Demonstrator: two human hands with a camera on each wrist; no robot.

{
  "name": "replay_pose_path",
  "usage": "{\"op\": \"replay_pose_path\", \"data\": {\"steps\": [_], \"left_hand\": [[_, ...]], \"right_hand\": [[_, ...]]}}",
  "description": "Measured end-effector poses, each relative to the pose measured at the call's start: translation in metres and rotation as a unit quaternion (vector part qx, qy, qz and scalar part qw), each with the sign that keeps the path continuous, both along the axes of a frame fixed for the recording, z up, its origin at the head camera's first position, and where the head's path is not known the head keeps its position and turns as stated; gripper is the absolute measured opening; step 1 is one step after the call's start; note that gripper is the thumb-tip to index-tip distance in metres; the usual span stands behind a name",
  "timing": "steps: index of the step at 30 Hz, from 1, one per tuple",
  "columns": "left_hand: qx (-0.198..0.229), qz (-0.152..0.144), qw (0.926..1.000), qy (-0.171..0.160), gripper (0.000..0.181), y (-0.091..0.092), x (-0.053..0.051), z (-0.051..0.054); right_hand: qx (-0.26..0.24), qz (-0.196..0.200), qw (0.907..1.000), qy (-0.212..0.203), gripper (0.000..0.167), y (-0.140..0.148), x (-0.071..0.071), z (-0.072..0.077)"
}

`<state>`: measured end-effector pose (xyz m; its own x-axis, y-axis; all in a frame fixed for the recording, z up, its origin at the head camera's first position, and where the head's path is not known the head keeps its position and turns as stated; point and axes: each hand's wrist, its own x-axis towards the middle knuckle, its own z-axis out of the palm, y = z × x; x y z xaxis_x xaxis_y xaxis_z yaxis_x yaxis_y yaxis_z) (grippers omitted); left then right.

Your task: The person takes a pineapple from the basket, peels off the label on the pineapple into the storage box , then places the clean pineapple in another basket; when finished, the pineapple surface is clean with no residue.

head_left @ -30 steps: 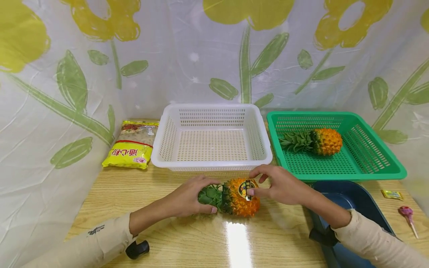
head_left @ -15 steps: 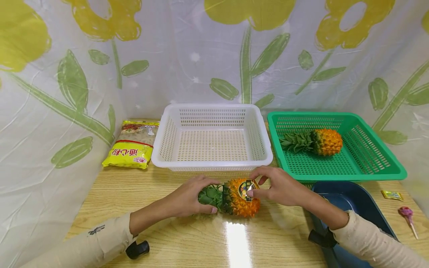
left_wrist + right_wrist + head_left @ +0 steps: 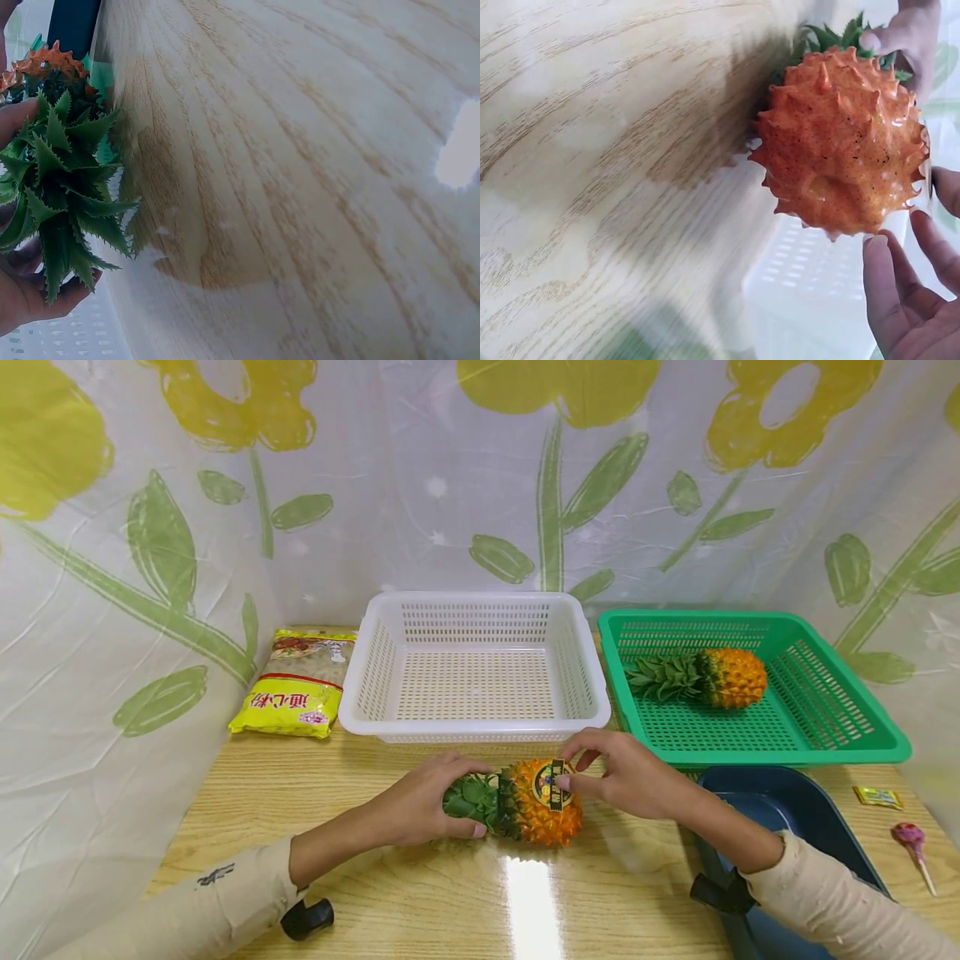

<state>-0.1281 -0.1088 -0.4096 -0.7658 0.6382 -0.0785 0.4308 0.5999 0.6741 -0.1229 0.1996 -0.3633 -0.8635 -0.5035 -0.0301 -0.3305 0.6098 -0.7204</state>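
A small pineapple (image 3: 542, 825) lies on its side on the wooden table, its green leaf crown (image 3: 66, 187) pointing left. My left hand (image 3: 426, 803) grips the crown, thumb on the near side and fingers on the far side. On the fruit's upper face is a round label (image 3: 541, 783) with a black band across it. My right hand (image 3: 628, 778) holds the orange end: its thumb rests at the label's right edge and its fingertips touch the far side. The right wrist view shows the fruit's orange base (image 3: 838, 146) with the right fingers (image 3: 919, 289) against it.
Behind the hands stands a white basket (image 3: 474, 727). A green basket (image 3: 772, 755) holding a second pineapple (image 3: 731, 678) is to its right. A dark blue bin (image 3: 806, 827), a wrapped candy (image 3: 877, 797) and a lollipop (image 3: 909, 835) lie right. A yellow pasta bag (image 3: 296, 685) is left.
My right thumb has shifted slightly right across the label, showing more of its black band. The left hand and the pineapple have stayed in place.
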Motion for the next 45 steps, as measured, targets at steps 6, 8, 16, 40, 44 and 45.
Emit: {"op": "replay_pose_path", "data": {"steps": [6, 8, 16, 40, 44, 45], "left_hand": [[0.001, 0.0, 1.0, -0.002, 0.075, 0.0, -0.001, 0.0], [0.001, 0.0, 1.0, -0.002, 0.075, 0.0, -0.001, 0.0], [0.0, 0.0, 1.0, 0.0, 0.074, 0.0, -0.001, -0.002], [-0.005, -0.005, 0.9999, -0.011, 0.073, -0.002, -0.003, -0.001], [-0.007, -0.003, 0.9999, -0.012, 0.072, -0.002, -0.003, -0.001], [-0.007, -0.003, 0.9999, -0.011, 0.071, -0.002, -0.004, -0.002]], "right_hand": [[-0.025, 0.004, 0.9997, -0.001, 0.012, 0.0, 0.0, 0.002], [-0.034, 0.009, 0.9994, -0.005, 0.01, -0.001, 0.0, 0.004], [-0.085, 0.043, 0.9944, -0.045, 0.007, -0.003, 0.004, 0.014], [-0.09, 0.035, 0.9898, -0.105, 0.012, 0.026, 0.018, 0.026], [-0.086, 0.039, 0.9888, -0.115, 0.011, 0.037, 0.022, 0.026], [-0.084, 0.037, 0.9887, -0.118, 0.011, 0.039, 0.023, 0.026]]}}
